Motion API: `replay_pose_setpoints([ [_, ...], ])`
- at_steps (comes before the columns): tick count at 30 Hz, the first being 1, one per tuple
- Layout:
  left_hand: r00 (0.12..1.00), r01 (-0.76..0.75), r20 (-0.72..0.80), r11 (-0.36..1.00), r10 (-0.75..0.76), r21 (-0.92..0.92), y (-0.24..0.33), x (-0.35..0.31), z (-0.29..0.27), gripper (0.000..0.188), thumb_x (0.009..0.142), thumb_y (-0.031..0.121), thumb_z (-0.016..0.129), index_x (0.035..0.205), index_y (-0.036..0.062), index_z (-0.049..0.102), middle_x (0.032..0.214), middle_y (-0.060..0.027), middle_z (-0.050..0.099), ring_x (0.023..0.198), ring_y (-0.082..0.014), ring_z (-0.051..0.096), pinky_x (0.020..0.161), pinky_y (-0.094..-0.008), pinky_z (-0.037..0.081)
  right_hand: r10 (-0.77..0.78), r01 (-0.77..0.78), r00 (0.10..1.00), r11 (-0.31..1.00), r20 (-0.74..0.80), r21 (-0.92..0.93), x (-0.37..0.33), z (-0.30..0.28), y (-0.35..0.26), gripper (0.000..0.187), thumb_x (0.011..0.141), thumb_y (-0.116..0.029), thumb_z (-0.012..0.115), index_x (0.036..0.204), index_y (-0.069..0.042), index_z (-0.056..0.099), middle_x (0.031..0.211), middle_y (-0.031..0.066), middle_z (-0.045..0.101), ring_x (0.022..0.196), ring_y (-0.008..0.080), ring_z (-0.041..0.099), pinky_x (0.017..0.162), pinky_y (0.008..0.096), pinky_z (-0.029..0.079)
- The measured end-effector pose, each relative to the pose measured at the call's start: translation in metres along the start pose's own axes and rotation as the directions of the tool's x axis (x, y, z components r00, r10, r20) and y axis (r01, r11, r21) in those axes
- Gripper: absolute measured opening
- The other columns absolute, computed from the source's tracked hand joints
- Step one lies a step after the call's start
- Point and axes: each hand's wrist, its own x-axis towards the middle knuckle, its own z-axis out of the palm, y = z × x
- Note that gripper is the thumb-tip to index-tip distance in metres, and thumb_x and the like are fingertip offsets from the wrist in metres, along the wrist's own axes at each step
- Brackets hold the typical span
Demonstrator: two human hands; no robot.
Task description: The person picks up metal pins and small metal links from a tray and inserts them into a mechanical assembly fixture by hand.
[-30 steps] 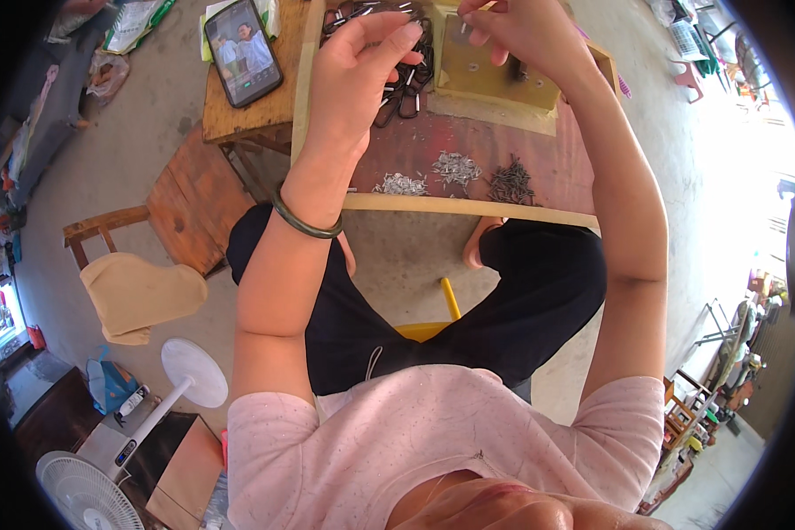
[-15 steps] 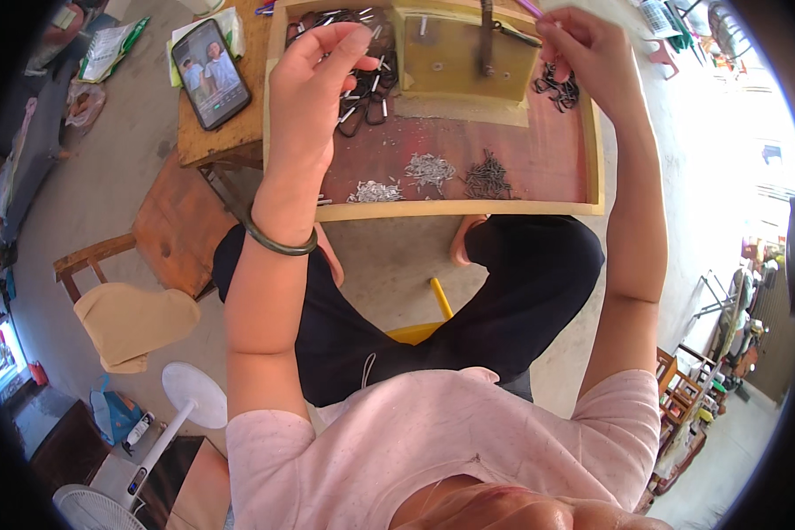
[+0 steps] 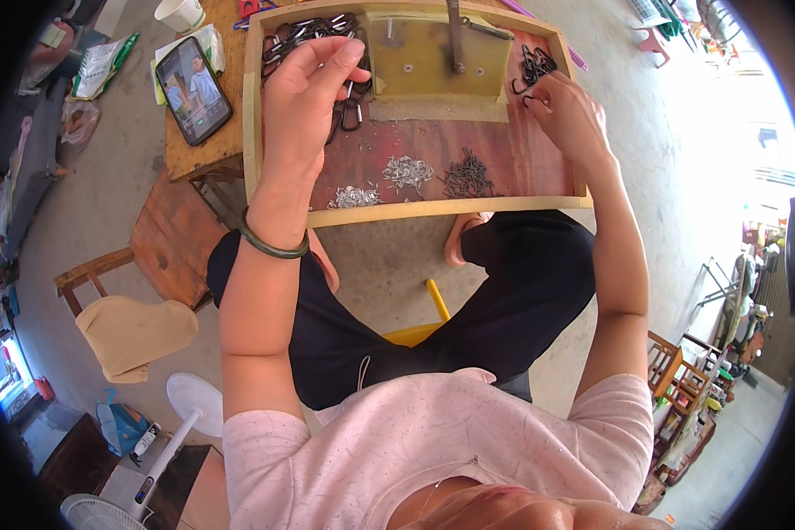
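My left hand [image 3: 305, 102] is raised over the left side of a wood-rimmed tray [image 3: 433, 208], thumb and fingers pinched together. Whatever lies between those fingertips is too small to make out. Beneath and beyond it is a heap of black carabiners [image 3: 314, 34], several with silver gates. At the tray's right side my right hand [image 3: 572, 117] pinches a small black curved hook piece [image 3: 528, 100], beside a pile of similar black hooks [image 3: 536, 65]. Between the hands stands a yellowish block [image 3: 433, 75] with an upright dark metal lever [image 3: 456, 40].
Along the tray's near edge lie silver bits [image 3: 355, 197], small silver pins [image 3: 408, 173] and dark pins [image 3: 468, 175]. A phone [image 3: 197, 91] rests on the wooden table [image 3: 185, 162] at left, near a white cup [image 3: 181, 13]. A purple stick [image 3: 578, 58] lies past the tray's right corner.
My right hand has come down and nearer from the tray's far right corner to the black hooks, and a hook piece now shows at its fingertips. The left hand stays pinched over the tray.
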Motion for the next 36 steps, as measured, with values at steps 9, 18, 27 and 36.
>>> replay_pose_setpoints([
  [9, 0.964, -0.057, 0.265, 0.99, 0.021, 0.129, -0.009, -0.004, 0.021, 0.023, 0.096, 0.019, 0.076, 0.113, 0.0045, 0.071, 0.101, 0.0004, 0.071, 0.09, -0.0078, 0.066, 0.079, -0.0217, 0.049, -0.024, -0.038, 0.999, 0.307, 0.048, 0.951, 0.006, -0.033, -0.062, 0.026, 0.095, -0.002, 0.07, 0.121, -0.001, 0.069, 0.091, 0.0024, 0.07, 0.079, 0.0089, 0.067, 0.072, 0.0247, 0.054],
  [18, 0.961, -0.041, 0.277, 0.989, 0.0, 0.14, -0.005, 0.018, 0.013, 0.018, 0.094, 0.022, 0.078, 0.101, 0.006, 0.076, 0.085, 0.0028, 0.071, 0.073, -0.0028, 0.058, 0.063, -0.019, 0.041, -0.181, 0.343, 0.939, 0.438, -0.292, 0.831, 0.036, -0.011, -0.113, 0.032, 0.094, -0.003, 0.071, 0.125, 0.0, 0.065, 0.094, 0.0053, 0.067, 0.076, 0.0163, 0.067, 0.074, 0.0285, 0.054],
  [27, 0.985, -0.171, 0.006, 0.96, 0.174, 0.221, -0.002, 0.048, 0.009, 0.026, 0.091, 0.027, 0.082, 0.1, 0.005, 0.073, 0.086, 0.0035, 0.067, 0.076, -0.0041, 0.059, 0.065, -0.0193, 0.043, -0.268, 0.47, 0.825, 0.814, -0.497, 0.341, 0.059, -0.021, -0.122, 0.051, 0.075, -0.006, 0.082, 0.124, -0.004, 0.066, 0.151, 0.0213, 0.046, 0.137, 0.0423, 0.048, 0.11, 0.0516, 0.044],
  [36, 0.992, -0.126, 0.08, 0.902, 0.102, 0.413, -0.014, 0.063, 0.018, 0.024, 0.094, 0.017, 0.078, 0.089, 0.0037, 0.058, 0.076, 0.0004, 0.054, 0.068, -0.0091, 0.05, 0.062, -0.0263, 0.043, -0.289, 0.488, 0.809, 0.816, -0.512, 0.31, 0.068, -0.009, -0.122, 0.051, 0.073, -0.006, 0.083, 0.122, -0.005, 0.068, 0.154, 0.0245, 0.041, 0.141, 0.0463, 0.042, 0.114, 0.0524, 0.04],
])
